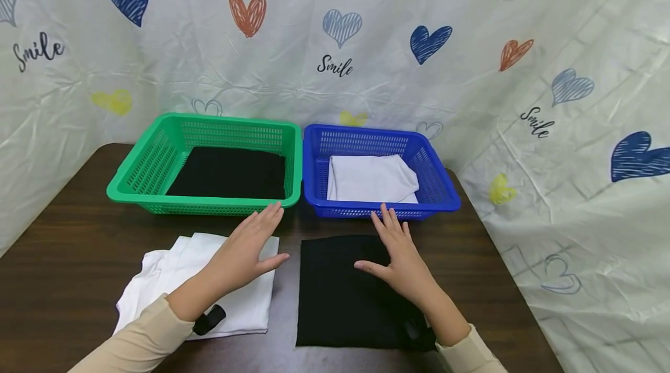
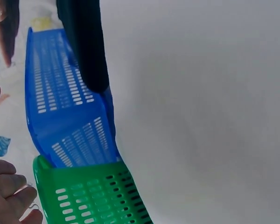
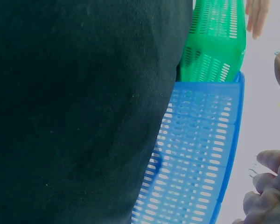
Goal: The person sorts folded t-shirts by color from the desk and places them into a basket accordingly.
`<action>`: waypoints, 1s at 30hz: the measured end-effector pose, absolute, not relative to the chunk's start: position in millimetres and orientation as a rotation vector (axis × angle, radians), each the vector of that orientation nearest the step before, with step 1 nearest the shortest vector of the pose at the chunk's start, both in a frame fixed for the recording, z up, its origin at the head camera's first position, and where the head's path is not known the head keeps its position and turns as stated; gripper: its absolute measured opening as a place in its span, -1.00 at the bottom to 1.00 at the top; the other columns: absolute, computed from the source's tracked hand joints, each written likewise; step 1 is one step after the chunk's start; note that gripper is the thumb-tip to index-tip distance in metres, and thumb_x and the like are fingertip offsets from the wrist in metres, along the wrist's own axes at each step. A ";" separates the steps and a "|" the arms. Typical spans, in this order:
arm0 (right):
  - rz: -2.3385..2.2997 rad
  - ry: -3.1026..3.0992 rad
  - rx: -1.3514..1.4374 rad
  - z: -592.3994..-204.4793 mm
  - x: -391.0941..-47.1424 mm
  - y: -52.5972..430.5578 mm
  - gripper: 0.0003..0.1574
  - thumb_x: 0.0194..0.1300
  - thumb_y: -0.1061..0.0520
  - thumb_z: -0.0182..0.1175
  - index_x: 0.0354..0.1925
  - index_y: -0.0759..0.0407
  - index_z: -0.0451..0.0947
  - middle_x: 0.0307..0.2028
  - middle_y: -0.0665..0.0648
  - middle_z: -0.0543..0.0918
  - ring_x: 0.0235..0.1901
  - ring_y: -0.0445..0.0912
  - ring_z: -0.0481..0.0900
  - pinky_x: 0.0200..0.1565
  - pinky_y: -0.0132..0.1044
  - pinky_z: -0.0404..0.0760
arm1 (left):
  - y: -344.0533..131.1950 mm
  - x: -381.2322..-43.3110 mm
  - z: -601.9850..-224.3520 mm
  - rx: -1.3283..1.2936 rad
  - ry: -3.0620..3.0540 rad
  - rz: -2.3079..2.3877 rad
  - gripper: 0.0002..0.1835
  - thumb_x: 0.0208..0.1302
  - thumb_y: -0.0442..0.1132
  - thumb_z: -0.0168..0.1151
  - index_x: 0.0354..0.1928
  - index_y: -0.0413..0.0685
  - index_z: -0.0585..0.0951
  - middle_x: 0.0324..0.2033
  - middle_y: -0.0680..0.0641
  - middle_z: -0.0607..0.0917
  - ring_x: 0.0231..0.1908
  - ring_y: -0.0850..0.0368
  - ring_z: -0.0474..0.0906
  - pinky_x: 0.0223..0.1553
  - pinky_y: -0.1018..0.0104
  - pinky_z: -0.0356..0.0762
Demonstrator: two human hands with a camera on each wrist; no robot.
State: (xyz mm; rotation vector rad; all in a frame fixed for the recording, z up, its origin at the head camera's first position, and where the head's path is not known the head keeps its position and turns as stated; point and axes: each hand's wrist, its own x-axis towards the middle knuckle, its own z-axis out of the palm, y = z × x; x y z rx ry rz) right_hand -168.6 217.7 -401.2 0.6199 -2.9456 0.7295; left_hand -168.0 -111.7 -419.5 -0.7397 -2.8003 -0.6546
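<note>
In the head view my left hand (image 1: pixel 245 254) stretches over the folded white garment (image 1: pixel 243 303) on the left, fingers straight and thumb spread, holding nothing. My right hand (image 1: pixel 400 265) is likewise spread over the folded black cloth (image 1: pixel 340 297), its fingertips overlapping the front rim of the blue basket (image 1: pixel 437 207). The white garment (image 2: pixel 200 112) fills much of the left wrist view, the black cloth (image 3: pixel 79 112) much of the right wrist view. The garment has loose, layered edges at its left; the black cloth lies in a near-square shape.
A green basket (image 1: pixel 125 192) at the back left holds a folded black cloth (image 1: pixel 230 172). Against its right side, the blue basket holds a folded white cloth (image 1: pixel 369 178). The baskets stand on a dark wooden table (image 1: pixel 47 280), with a heart-printed curtain (image 1: pixel 293 70) behind.
</note>
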 end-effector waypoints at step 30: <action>0.792 -2.994 0.586 -416.7 -159.9 225.1 0.26 0.14 -0.28 0.39 0.56 0.15 0.02 0.59 0.25 -0.09 0.56 0.27 -0.17 0.47 0.38 -0.19 | -86.1 -153.7 -435.2 -0.738 -2.924 -1.062 0.06 0.18 0.07 0.43 0.53 -0.28 0.08 0.55 -0.21 0.10 0.51 -0.16 0.13 0.44 -0.13 0.23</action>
